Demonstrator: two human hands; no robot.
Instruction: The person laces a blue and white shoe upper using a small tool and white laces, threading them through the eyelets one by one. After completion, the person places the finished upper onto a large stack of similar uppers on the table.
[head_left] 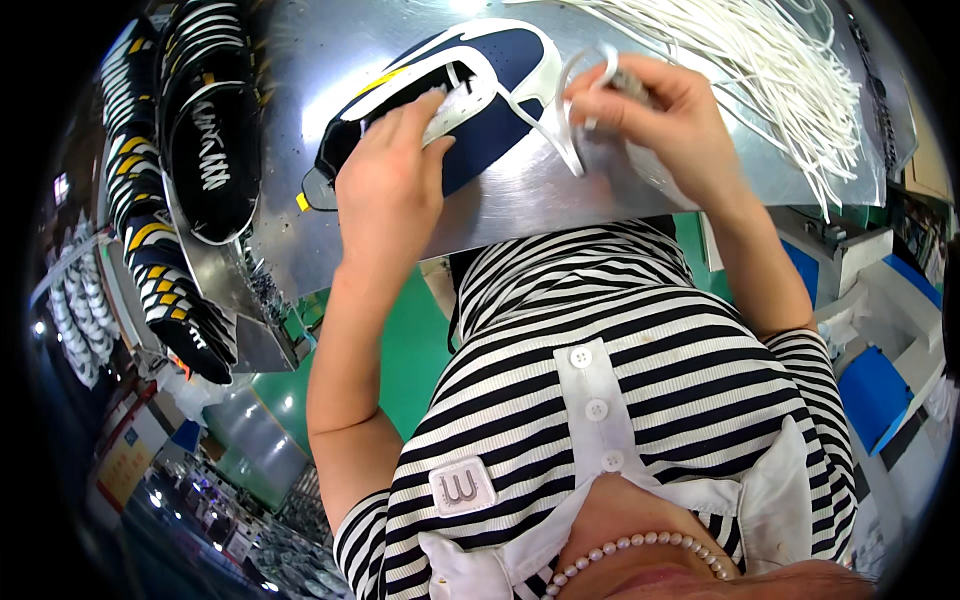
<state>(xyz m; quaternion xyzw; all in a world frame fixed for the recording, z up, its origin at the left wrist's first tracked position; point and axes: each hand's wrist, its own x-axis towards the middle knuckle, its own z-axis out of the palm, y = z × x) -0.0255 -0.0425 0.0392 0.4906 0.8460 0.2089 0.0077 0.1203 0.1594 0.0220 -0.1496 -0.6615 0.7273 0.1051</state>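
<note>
A navy and white shoe upper with yellow accents lies on the metal tabletop, its rounded toe pointing away to the right. My left hand is closed on the near side of its opening, the fingertips reaching inside. A white shoelace comes out of the upper's lacing area and hangs loosely over its side. To the right, my right hand pinches a looped part of white lace above the table. Something greyish shows among its fingers, too blurred to name.
A large bundle of white laces covers the table's right side. Along the left, a black upper lies beside a long row of stacked striped uppers. The metal table's front edge runs close to my body.
</note>
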